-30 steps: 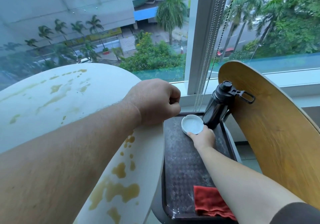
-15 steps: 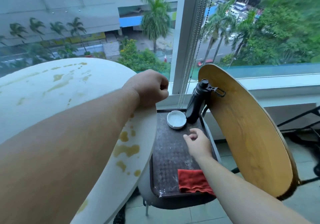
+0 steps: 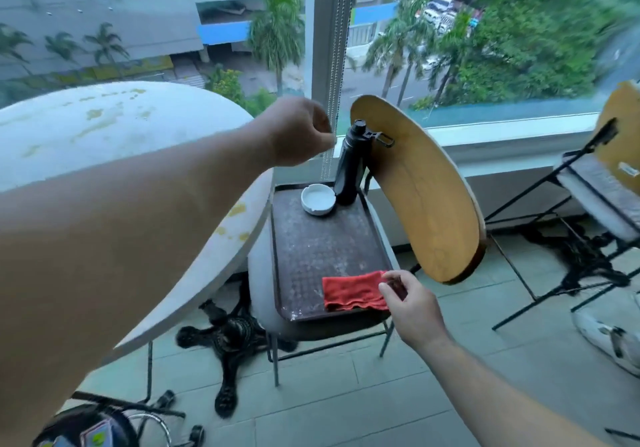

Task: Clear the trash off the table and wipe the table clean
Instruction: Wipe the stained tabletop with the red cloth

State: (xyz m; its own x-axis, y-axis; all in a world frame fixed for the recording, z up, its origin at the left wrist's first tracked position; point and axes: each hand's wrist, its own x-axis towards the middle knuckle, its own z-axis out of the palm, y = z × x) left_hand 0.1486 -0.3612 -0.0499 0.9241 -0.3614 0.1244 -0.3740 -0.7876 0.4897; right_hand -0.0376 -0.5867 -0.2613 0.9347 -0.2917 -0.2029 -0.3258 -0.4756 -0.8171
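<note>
A round white table [image 3: 104, 142] fills the space under the left forearm, its top streaked and spotted with yellowish-brown stains [image 3: 235, 209] that run along the rim below the left hand's fingers. The left hand [image 3: 298, 131] hangs above the table's far edge, clenched into a loose fist with nothing visible inside it. Just beyond its knuckles are the bead chains of a window blind [image 3: 334, 66].

To the right of that fist stands a chair with a curved wooden back [image 3: 422, 197], and on its seat lies a dark brown serving tray [image 3: 311, 256], dusted with pale smears. At the far end of the tray, below and right of the left fingers, a black water bottle [image 3: 349, 169] stands upright against the chair back, and a white ashtray [image 3: 318, 199] sits just beside its base.

At the near right corner of the tray lies a folded red cloth [image 3: 349, 292]. The right hand [image 3: 412, 308] is at the cloth's right edge, thumb and forefinger [image 3: 388, 291] pinched together at that edge; motion blur makes it hard to say whether they have actually closed on the fabric or only touch it.

Farther right of the right fingers, well apart, a second folding chair [image 3: 595, 187] stands by the window sill, and a white shoe [image 3: 609, 339] lies on the tiled floor [image 3: 346, 412].
</note>
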